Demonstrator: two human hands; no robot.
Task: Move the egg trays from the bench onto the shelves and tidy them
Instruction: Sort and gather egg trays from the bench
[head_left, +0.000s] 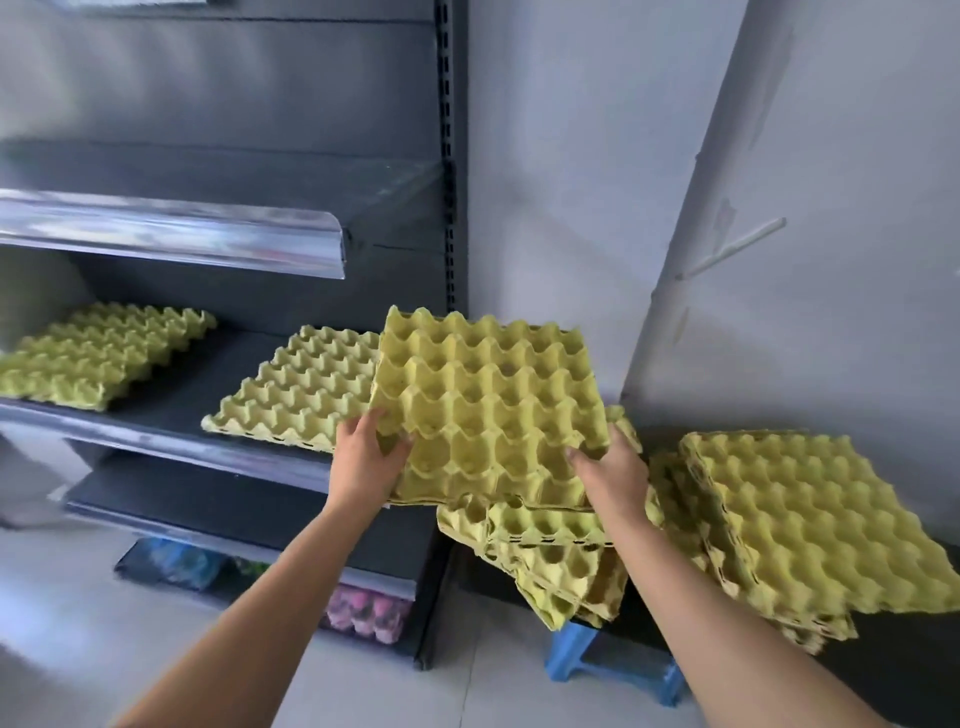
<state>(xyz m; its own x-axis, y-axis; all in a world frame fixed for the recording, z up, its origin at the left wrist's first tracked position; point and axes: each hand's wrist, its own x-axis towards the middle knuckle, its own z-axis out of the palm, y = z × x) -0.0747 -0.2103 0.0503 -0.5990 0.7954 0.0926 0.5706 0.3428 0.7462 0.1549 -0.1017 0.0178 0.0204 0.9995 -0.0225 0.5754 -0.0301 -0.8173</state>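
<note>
Left hand (363, 457), right hand (610, 467): fingers curled round near edge of held tray (488, 400), tilted, mid-frame.
Step, I think: carry it to shelf.
5 o'clock: messy pile (545, 551) over blue stool (613, 660).
4 o'clock: second pile (800, 525) on desk (914, 686).
Next: swing toward 9 o'clock, lay flat, line up.
Shelf (218, 364) holds two: middle tray (306, 384), far tray (104, 353).

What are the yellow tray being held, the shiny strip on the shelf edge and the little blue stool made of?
The egg tray looks like moulded paper pulp: matt, yellow-green, slightly ragged edges. The shelf strip seems clear glossy plastic or polished metal, given its bright reflections; I cannot tell which. The blue stool looks like smooth moulded plastic, evenly coloured.
</note>
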